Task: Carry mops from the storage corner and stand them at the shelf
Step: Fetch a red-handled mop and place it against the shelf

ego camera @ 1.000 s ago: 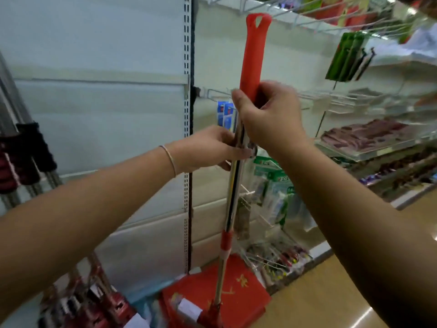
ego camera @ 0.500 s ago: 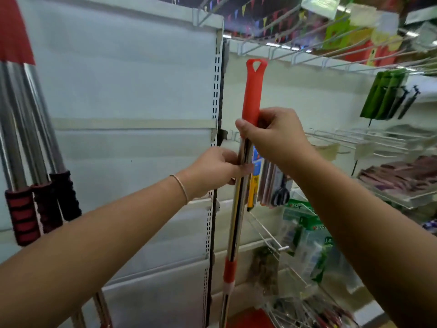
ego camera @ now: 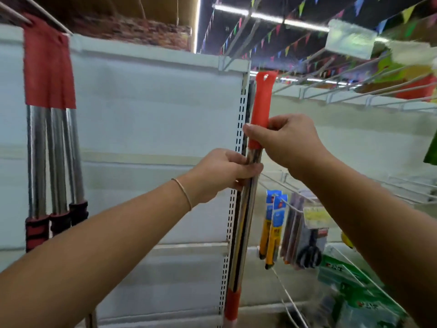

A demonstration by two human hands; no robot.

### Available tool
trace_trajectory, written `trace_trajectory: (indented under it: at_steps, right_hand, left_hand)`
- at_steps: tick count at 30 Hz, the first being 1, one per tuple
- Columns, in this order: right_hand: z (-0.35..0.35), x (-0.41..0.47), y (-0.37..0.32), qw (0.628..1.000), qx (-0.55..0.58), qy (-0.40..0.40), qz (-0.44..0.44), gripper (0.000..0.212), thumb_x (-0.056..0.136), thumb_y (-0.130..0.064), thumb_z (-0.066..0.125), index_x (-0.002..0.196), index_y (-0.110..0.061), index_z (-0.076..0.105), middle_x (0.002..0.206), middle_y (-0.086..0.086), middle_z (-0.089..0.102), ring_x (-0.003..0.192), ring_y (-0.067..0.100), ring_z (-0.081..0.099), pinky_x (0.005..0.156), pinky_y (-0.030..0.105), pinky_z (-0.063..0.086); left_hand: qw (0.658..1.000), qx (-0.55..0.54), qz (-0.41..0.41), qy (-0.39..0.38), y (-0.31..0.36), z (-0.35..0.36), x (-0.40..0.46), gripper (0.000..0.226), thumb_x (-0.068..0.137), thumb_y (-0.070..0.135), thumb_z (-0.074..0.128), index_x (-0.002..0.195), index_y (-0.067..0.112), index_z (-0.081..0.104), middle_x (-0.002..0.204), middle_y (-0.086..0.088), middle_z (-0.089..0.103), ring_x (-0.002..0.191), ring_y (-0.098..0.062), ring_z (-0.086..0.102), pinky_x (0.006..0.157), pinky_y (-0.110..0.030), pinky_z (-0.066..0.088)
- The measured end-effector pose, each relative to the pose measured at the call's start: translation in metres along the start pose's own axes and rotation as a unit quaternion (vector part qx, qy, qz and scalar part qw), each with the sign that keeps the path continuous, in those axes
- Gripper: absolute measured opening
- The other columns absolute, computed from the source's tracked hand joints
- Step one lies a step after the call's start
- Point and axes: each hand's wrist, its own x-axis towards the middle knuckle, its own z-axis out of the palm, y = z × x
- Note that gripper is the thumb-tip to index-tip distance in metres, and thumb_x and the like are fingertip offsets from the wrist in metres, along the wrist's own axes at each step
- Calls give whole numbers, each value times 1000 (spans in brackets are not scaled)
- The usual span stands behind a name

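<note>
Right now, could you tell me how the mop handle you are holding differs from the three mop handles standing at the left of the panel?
The held mop handle is gripped by the left hand and right hand; the three mop handles on the left stand untouched. The held one has an orange-red top grip with a hanging hole; theirs are darker red. It carries an orange collar lower down; they carry red-and-black ribbed grips. All have shiny metal shafts and stand roughly upright.

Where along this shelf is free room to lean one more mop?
Free: the white back panel between the three steel mop handles at left and the perforated upright, where both hands hold the red-gripped mop. Crowded: right of it, hooks with hanging packets.
</note>
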Motion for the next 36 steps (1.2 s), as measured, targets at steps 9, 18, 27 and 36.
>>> trace_trajectory:
  at_steps: [9, 18, 27, 36]
  right_hand:
    - [4, 30, -13, 999, 14, -15, -42, 33, 82, -38, 75, 77, -5, 75, 72, 15, 72, 68, 29, 72, 66, 49, 61]
    - [-11, 31, -43, 995, 46, -34, -77, 29, 85, -38, 75, 77, -11, 73, 72, 7, 74, 68, 24, 74, 72, 50, 62]
    - [-19, 30, -65, 992, 84, -32, -91, 19, 93, -29, 68, 79, -17, 69, 83, 12, 75, 80, 25, 73, 83, 49, 59]
    - [-12, 43, -58, 992, 87, -46, -74, 19, 96, -24, 63, 77, -20, 64, 93, 17, 73, 88, 30, 72, 87, 51, 58]
  left_hand:
    - [993, -19, 84, 75, 37, -15, 18, 20, 88, 6, 66, 102, -7, 69, 87, -15, 68, 80, -25, 62, 77, -39, 53]
    - [998, 9, 62, 25, 46, -25, -3, 25, 74, 31, 79, 84, 8, 74, 82, -10, 72, 78, -23, 67, 87, -47, 55]
    - [981, 52, 144, 118, 67, -21, -7, 18, 76, 19, 80, 83, 5, 72, 72, -9, 69, 67, -18, 65, 70, -34, 57]
    - [967, 102, 151, 179, 63, -20, 5, 25, 73, 24, 84, 85, 6, 72, 72, -11, 70, 65, -15, 65, 69, -32, 56]
